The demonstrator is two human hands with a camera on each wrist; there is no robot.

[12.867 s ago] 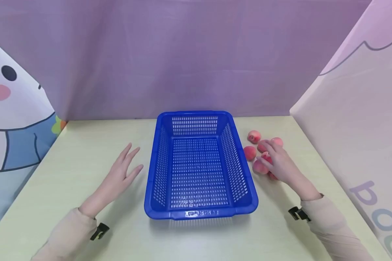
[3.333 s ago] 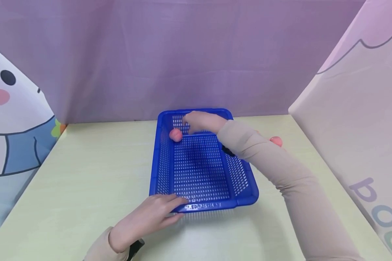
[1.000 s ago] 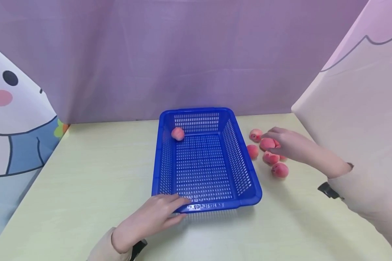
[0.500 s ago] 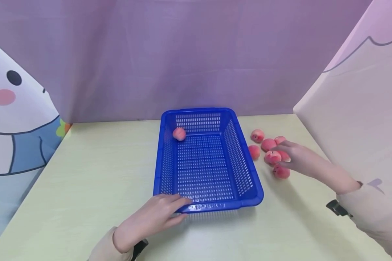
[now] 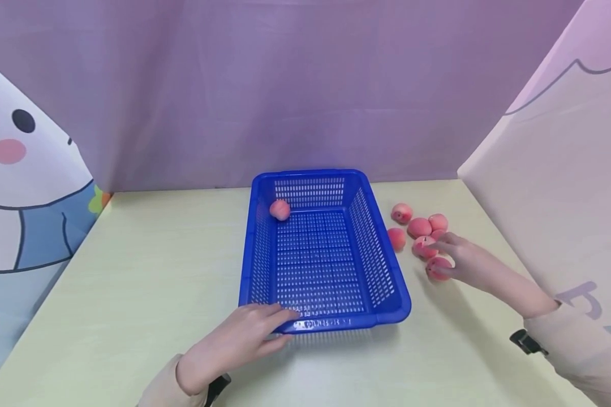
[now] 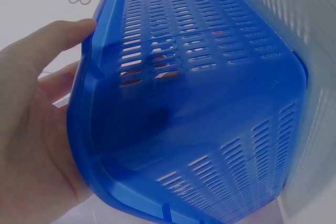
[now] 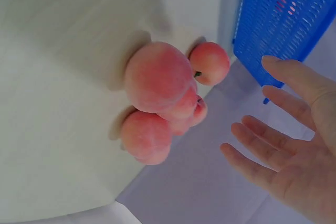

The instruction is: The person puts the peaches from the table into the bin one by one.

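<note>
Purple cloth [image 5: 305, 85] fills the top; lower centre, left hand [image 5: 234, 343] grips basket [image 5: 331, 323]; centre right, right hand [image 5: 470, 263], spread and empty, should cup peach [image 7: 159, 77] softly.

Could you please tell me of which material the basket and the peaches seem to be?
Basket: probably moulded plastic, glossy blue; its bright highlights and regular perforation suggest this.
Peaches: matte, softly mottled pink surface, perhaps real fruit; however, foam or plastic imitations cannot be excluded by look alone.
</note>
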